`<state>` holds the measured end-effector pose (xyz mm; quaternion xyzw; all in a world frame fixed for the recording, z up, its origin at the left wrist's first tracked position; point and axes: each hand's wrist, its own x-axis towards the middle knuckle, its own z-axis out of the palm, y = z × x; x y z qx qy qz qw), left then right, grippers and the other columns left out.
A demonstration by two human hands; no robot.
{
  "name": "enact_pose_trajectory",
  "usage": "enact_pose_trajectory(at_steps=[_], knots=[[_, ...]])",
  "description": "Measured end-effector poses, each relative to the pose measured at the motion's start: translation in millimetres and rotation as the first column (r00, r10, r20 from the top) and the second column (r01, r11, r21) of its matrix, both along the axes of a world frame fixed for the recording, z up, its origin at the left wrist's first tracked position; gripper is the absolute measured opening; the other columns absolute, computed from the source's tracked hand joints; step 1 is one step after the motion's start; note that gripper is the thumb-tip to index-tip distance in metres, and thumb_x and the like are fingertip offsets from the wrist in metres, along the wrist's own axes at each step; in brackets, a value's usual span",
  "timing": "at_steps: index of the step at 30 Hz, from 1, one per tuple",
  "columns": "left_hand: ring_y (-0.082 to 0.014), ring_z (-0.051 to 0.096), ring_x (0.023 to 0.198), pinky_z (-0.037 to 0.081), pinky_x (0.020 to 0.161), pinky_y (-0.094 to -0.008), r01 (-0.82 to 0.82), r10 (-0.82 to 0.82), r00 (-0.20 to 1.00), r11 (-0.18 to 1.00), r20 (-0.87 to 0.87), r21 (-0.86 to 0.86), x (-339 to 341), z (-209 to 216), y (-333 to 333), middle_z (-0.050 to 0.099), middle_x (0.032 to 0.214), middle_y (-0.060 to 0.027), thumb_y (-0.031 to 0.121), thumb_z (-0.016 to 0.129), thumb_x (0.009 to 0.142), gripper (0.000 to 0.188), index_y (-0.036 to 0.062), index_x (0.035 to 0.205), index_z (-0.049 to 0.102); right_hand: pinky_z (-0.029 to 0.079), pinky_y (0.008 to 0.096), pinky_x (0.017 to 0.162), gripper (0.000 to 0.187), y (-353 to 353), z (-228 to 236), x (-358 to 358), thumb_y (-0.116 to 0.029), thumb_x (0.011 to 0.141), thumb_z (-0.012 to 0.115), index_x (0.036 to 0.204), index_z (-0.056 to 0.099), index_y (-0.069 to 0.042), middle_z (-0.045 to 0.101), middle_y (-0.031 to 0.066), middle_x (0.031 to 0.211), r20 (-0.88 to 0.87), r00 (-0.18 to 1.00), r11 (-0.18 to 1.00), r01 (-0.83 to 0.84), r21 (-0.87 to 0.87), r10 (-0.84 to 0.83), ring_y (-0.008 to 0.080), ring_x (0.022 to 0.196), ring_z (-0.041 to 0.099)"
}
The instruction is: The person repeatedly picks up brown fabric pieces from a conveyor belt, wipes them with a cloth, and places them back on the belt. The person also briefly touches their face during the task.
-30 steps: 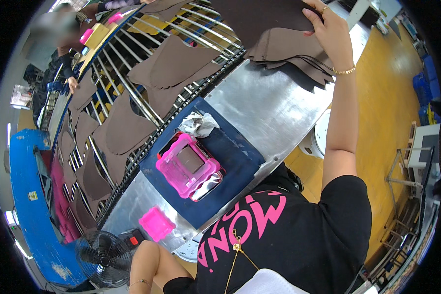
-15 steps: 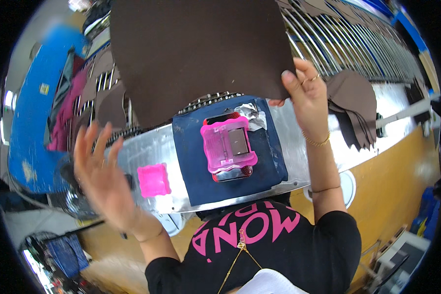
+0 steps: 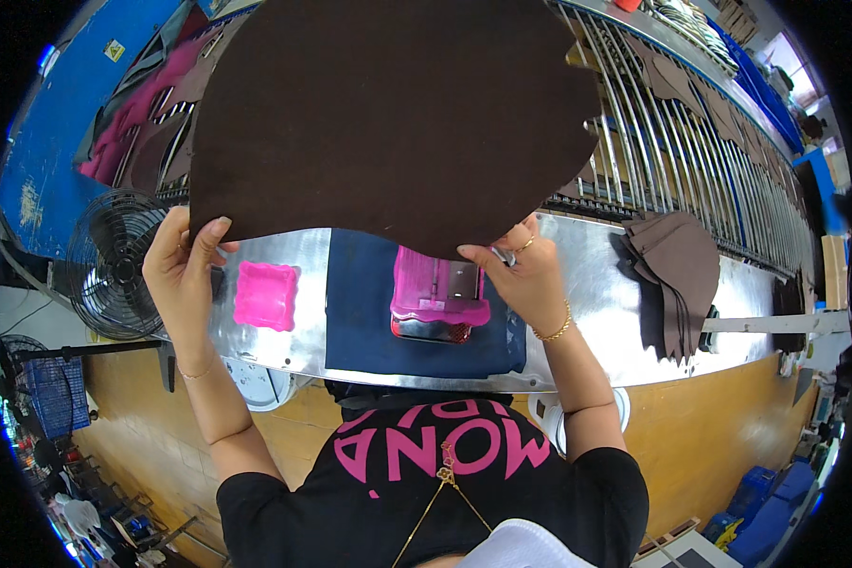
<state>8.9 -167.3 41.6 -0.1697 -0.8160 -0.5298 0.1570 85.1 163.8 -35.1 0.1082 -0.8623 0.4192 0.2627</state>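
Observation:
A large dark brown sheet that looks like leather (image 3: 388, 123) is held up in front of me, with a curved near edge and a notched right edge. My left hand (image 3: 185, 270) pinches its near left corner between thumb and fingers. My right hand (image 3: 530, 279) grips the near edge further right, thumb on top. Beneath the sheet, partly covered by it, a pink plastic tray (image 3: 440, 310) sits on a dark blue mat (image 3: 364, 331). A smaller bright pink scalloped dish (image 3: 266, 295) lies on the metal table near my left hand.
A stack of brown cut pieces (image 3: 682, 265) lies on the metal table (image 3: 577, 331) to the right. Beyond the table runs a rack of metal bars (image 3: 663, 133) with more brown pieces. A black fan (image 3: 123, 265) stands at the left, beside a blue machine panel (image 3: 38, 189).
My left hand, free and raised before, has come to the sheet and taken its left corner. My right hand has moved nearer and left, bringing the sheet lower over the pink tray.

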Motion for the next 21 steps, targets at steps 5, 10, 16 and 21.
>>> enact_pose_trajectory(at_steps=[5, 10, 16, 21], knots=[[-0.0071, 0.059, 0.061, 0.039, 0.049, -0.0178, 0.039, -0.039, 0.997, 0.999, 0.068, 0.011, -4, -12, -2, 0.054, 0.074, 0.0007, 0.005, 0.062, 0.090, 0.008, -0.0021, 0.087, 0.059, 0.037, 0.0330, 0.077, 0.014, 4, 2, 1, -0.009, 0.073, 0.075, 0.082, 0.064, -0.009, 0.058, 0.0012, 0.060, -0.085, 0.996, 0.987, -0.026, 0.160, 0.040, 0.0200, 0.057, 0.050], [-0.0076, 0.055, 0.055, 0.040, 0.047, -0.0217, 0.287, -0.254, 0.936, 0.951, 0.243, -0.115, -6, -35, 20, 0.046, 0.071, -0.0020, -0.002, 0.060, 0.088, 0.011, -0.0051, 0.081, 0.053, 0.035, 0.0318, 0.079, 0.023, 41, 2, 35, 0.000, 0.069, 0.068, 0.089, 0.068, -0.013, 0.066, 0.0008, 0.070, -0.046, 0.999, 0.945, 0.042, 0.323, -0.028, 0.0158, 0.061, 0.058], [-0.0218, 0.060, 0.060, 0.047, 0.051, -0.0293, 0.532, -0.511, 0.845, 0.765, 0.160, -0.364, -11, -43, 91, 0.056, 0.075, -0.0075, -0.002, 0.063, 0.080, 0.009, 0.0002, 0.089, 0.064, 0.041, 0.0312, 0.072, 0.016, 83, -34, 105, -0.001, 0.075, 0.065, 0.089, 0.070, -0.007, 0.067, 0.0034, 0.074, 0.235, 0.943, 0.962, 0.194, 0.191, -0.237, 0.0160, 0.069, 0.061], [-0.0239, 0.062, 0.066, 0.049, 0.056, -0.0329, 0.652, -0.746, 0.665, 0.554, 0.038, -0.518, 0, -40, 152, 0.058, 0.082, -0.0039, 0.010, 0.071, 0.074, 0.018, 0.0098, 0.091, 0.068, 0.048, 0.0259, 0.074, 0.015, 126, -11, 166, -0.002, 0.086, 0.054, 0.093, 0.067, 0.002, 0.067, 0.0091, 0.083, 0.367, 0.853, 0.916, 0.402, -0.010, -0.370, 0.0157, 0.086, 0.062]])
